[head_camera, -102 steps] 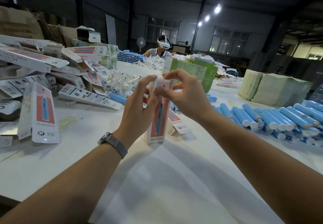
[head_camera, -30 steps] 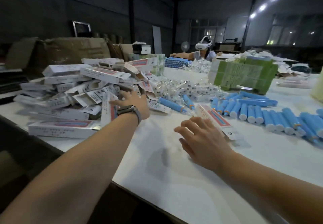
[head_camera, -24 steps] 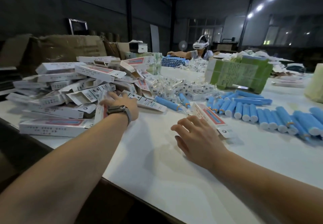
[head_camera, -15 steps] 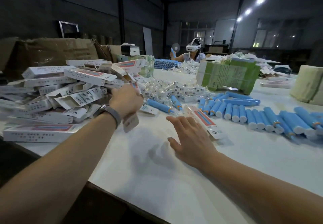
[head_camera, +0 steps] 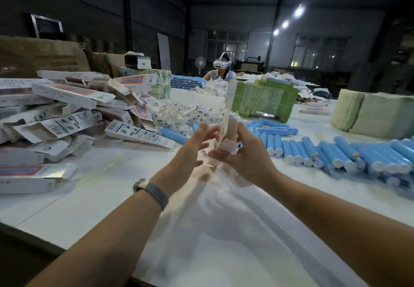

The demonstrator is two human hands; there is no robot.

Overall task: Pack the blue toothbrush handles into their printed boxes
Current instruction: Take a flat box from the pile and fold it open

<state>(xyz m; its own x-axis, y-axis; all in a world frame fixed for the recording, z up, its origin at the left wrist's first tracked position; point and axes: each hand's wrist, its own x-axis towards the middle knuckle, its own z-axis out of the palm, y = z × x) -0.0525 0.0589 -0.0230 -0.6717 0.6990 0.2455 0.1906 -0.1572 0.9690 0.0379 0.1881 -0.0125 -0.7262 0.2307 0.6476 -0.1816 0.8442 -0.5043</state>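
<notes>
A printed white box point(head_camera: 229, 134) stands upright between my hands above the white table point(head_camera: 94, 201), blurred by motion. My right hand point(head_camera: 245, 155) grips its lower end with thumb and fingers. To the box's left, my left hand point(head_camera: 192, 150) has its fingers stretched out and blurred; whether they touch the box is unclear. Blue toothbrush handles point(head_camera: 336, 153) lie in a long row on the right. One more blue handle point(head_camera: 173, 135) lies just beyond my left hand.
A loose pile of printed boxes point(head_camera: 67, 112) fills the left side. Clear bags of small parts point(head_camera: 179, 113) and green cartons point(head_camera: 262, 99) lie behind my hands, and a pale stack point(head_camera: 376, 113) stands far right. A person wearing a headset point(head_camera: 221, 68) sits across the table.
My left hand pulled a box out of the pile on the left and brought it to the middle. My right hand lifted off the table and took hold of the box.
</notes>
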